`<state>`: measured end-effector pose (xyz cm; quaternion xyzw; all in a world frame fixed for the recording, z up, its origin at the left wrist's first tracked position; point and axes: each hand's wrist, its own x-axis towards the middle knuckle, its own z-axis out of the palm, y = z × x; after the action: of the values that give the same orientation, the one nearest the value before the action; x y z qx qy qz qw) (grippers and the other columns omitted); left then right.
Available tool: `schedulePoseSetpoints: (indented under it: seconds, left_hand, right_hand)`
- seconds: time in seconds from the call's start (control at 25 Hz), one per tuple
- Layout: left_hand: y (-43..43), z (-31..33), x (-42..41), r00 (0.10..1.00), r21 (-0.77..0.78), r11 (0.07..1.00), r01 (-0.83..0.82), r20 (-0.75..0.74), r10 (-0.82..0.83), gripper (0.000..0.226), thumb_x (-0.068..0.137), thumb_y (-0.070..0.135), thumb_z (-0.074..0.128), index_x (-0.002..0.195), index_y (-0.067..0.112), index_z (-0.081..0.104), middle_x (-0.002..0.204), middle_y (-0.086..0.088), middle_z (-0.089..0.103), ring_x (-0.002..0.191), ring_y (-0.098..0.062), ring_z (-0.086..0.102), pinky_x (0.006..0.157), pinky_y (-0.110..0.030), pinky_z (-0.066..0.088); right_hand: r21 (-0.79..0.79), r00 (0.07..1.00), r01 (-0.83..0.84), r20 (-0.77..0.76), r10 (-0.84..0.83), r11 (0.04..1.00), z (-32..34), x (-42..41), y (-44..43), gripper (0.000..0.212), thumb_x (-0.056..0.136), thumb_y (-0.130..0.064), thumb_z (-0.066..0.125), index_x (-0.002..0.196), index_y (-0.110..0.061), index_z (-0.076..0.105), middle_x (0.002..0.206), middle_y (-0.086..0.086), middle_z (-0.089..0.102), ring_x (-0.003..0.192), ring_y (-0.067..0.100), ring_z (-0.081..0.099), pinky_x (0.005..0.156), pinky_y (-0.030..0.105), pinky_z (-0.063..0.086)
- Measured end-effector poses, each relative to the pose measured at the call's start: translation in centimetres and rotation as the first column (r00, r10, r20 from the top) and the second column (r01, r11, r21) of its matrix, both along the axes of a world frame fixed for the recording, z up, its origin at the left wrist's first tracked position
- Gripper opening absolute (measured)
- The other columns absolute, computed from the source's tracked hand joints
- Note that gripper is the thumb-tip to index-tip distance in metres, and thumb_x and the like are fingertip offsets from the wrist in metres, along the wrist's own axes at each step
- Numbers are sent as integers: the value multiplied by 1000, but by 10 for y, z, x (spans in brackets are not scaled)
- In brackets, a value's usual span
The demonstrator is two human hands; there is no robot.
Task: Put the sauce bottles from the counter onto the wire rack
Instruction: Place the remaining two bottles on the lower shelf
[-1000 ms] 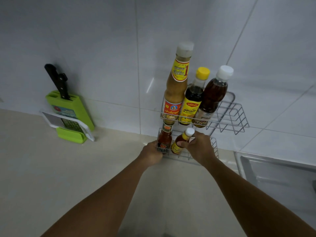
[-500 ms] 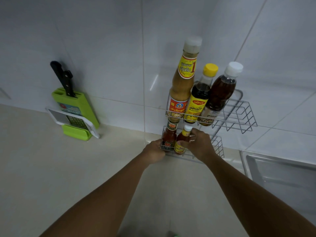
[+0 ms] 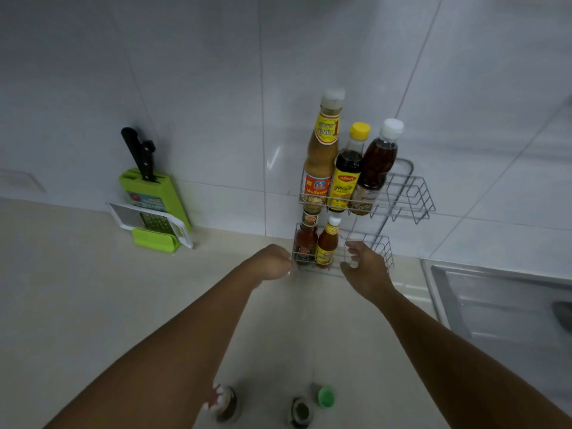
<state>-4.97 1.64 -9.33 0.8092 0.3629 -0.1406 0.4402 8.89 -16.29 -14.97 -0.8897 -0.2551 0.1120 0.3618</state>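
Note:
A two-tier wire rack (image 3: 408,196) hangs on the tiled wall. Its upper tier holds a tall tan sauce bottle (image 3: 320,156), a dark bottle with a yellow cap (image 3: 346,171) and a brown bottle with a white cap (image 3: 376,168). In the lower tier stand a red sauce bottle (image 3: 305,239) and a small orange-red bottle with a yellow label (image 3: 326,243). My left hand (image 3: 272,263) is closed at the rack's lower left corner. My right hand (image 3: 365,267) is open just right of the small bottle, holding nothing. Three more bottles (image 3: 227,402) (image 3: 300,411) (image 3: 325,396) stand on the counter at the bottom edge.
A green knife block with a black knife (image 3: 148,187) and a grater (image 3: 154,222) lean against the wall at the left. A steel sink (image 3: 501,301) lies at the right. The beige counter (image 3: 93,289) spreads between them.
My right hand has let go of the small yellow-label bottle, which now stands upright in the lower tier, and pulled back to the right. The view has tilted down, showing bottles on the counter.

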Motion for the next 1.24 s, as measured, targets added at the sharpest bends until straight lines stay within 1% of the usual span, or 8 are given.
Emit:
schedulePoseSetpoints:
  seconds: [0.16,0.36,0.52,0.64,0.76,0.96,1.08,1.24]
  left_hand:
    - [-44,41,-25,955,146,946,290,-106,-276,46,99,6,43,144,4,49,154,-15,43,140,-30,44,111,-31,37]
    - [-90,19,-64,770,55,801,596,-324,-550,74,86,9,62,153,26,36,157,-3,42,136,-26,49,111,-39,46]
    - [-116,-26,-102,723,-29,801,598,-413,-554,109,68,23,90,156,21,27,160,-5,38,139,-26,47,112,-38,44]
    - [-130,-66,-132,888,19,924,381,-285,-361,111,61,25,94,153,18,33,154,-6,45,134,-24,53,108,-35,47]
    - [-135,-105,-161,987,-28,990,141,-77,-142,95,55,18,95,139,23,52,134,-3,57,123,-21,59,97,-28,52]
    - [-152,-138,-181,978,-134,991,17,210,12,50,48,38,98,88,45,69,89,23,73,89,2,64,78,-12,47]
    - [-160,-130,-177,938,-101,994,48,347,-10,43,59,44,93,95,46,69,90,34,71,86,14,63,77,-8,44]
    - [-166,-87,-148,913,-129,990,60,407,-2,25,77,37,75,99,34,65,94,13,70,86,-4,65,73,-19,47]
  right_hand:
    - [3,998,1,57,-1,1000,-12,-44,-33,35,89,-4,66,123,-10,69,121,12,71,109,25,68,95,28,52]
    - [-198,979,-197,-93,181,960,-41,-109,-82,38,83,5,61,115,-11,73,116,9,73,97,17,69,74,4,45]
    - [-381,862,-496,-321,392,780,-66,-150,-100,62,83,-13,72,142,-20,55,135,7,54,118,22,55,97,28,48]
    - [-484,886,-457,-173,430,746,-91,-170,-106,55,84,-22,71,136,-28,57,132,4,50,123,25,51,98,39,50]
    - [-424,920,-369,-38,391,827,-103,-179,-109,30,89,-23,63,117,-30,66,118,2,57,113,25,58,90,38,52]
    - [-103,946,-282,-197,258,954,-88,-176,-114,47,75,-6,75,119,-21,64,105,3,62,87,15,61,72,17,50]
    - [62,928,-279,-241,286,958,-54,-168,-114,43,68,-1,85,104,-19,68,92,0,67,65,4,58,60,16,50]
    - [112,912,-396,-73,405,912,10,-135,-117,45,66,4,83,100,-25,75,99,-3,66,70,6,62,66,23,56]
